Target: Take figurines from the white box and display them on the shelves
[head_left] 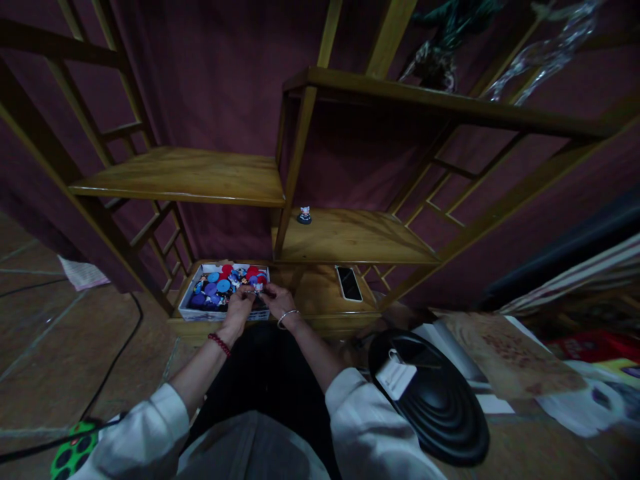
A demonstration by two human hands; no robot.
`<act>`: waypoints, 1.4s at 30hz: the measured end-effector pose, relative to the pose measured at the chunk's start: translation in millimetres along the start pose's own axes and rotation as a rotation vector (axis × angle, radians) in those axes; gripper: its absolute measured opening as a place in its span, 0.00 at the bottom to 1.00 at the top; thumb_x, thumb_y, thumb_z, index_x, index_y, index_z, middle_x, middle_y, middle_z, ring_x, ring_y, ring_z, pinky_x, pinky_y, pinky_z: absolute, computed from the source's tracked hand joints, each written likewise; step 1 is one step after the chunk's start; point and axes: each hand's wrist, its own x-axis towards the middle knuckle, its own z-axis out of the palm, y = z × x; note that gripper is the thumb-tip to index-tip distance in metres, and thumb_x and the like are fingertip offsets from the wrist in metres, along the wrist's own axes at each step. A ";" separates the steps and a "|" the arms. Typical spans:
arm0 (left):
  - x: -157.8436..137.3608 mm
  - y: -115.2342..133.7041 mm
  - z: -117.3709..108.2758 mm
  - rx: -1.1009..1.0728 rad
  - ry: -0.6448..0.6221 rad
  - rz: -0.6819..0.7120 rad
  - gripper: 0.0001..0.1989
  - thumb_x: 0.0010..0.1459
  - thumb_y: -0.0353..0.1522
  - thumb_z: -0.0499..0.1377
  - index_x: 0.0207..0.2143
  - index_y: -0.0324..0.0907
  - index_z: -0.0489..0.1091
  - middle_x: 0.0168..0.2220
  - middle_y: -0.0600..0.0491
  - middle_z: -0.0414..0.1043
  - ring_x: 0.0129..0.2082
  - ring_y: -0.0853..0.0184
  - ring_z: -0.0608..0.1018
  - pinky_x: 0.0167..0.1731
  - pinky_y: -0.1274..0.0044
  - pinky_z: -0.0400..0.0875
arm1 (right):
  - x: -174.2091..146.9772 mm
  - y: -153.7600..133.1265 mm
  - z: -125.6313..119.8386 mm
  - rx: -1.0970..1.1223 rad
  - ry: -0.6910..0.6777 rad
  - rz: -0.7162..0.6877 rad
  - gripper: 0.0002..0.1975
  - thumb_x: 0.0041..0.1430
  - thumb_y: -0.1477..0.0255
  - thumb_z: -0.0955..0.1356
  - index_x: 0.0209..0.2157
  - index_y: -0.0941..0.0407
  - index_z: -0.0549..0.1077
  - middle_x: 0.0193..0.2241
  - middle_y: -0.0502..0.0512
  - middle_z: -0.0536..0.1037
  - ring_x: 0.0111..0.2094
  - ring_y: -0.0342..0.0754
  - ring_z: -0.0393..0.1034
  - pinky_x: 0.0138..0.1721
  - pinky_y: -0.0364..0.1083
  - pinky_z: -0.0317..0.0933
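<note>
My left grip (239, 307) and right grip (280, 301) come close together, the fingers of both pinching one small figurine (259, 288) between them; its finer details are too small for me to read. I hold it at the right front part of a white box (204, 315), and I cannot tell whether it touches the pieces underneath. The box is crowded with toy pieces (223, 285), blue, purple and red discs among them. It sits toward the left end of the bottom board (315, 290) of a wooden shelf unit (299, 157). On that same board, to the right and apart from the box, I see a phone (349, 284) lying with its dark screen up. On the higher board (360, 240), near its left end, a second figurine (304, 215) stands upright on a dark base. A red beaded bracelet (219, 344) circles my left wrist, a pale bracelet (287, 319) my right. Off to my right, a ridged black object (440, 410) carries a white tag (397, 377); at lower left lies a green object with black spots (75, 455).
</note>
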 end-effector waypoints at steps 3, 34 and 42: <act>-7.9 7.4 2.0 -0.040 -0.026 -0.014 0.08 0.50 0.31 0.54 0.34 0.39 0.66 0.27 0.55 0.69 0.26 0.72 0.72 0.28 0.81 0.67 | -6.9 -1.7 -6.0 -0.015 0.001 -0.004 0.09 0.52 0.73 0.65 0.37 0.56 0.72 0.35 0.50 0.77 0.35 0.43 0.71 0.39 0.40 0.63; -67.9 94.0 58.7 -0.030 -0.465 0.200 0.09 0.48 0.30 0.53 0.32 0.38 0.67 0.23 0.56 0.68 0.17 0.76 0.66 0.19 0.82 0.61 | -74.4 -13.0 -132.4 -0.072 0.220 -0.259 0.07 0.53 0.69 0.65 0.34 0.54 0.71 0.30 0.51 0.75 0.30 0.43 0.69 0.32 0.42 0.63; -70.2 118.6 72.8 -0.071 -0.455 0.309 0.08 0.49 0.28 0.52 0.32 0.39 0.68 0.25 0.56 0.70 0.19 0.75 0.70 0.22 0.82 0.66 | -79.9 -37.3 -169.2 -0.062 0.263 -0.324 0.08 0.54 0.67 0.65 0.35 0.54 0.72 0.31 0.52 0.75 0.32 0.45 0.69 0.34 0.43 0.64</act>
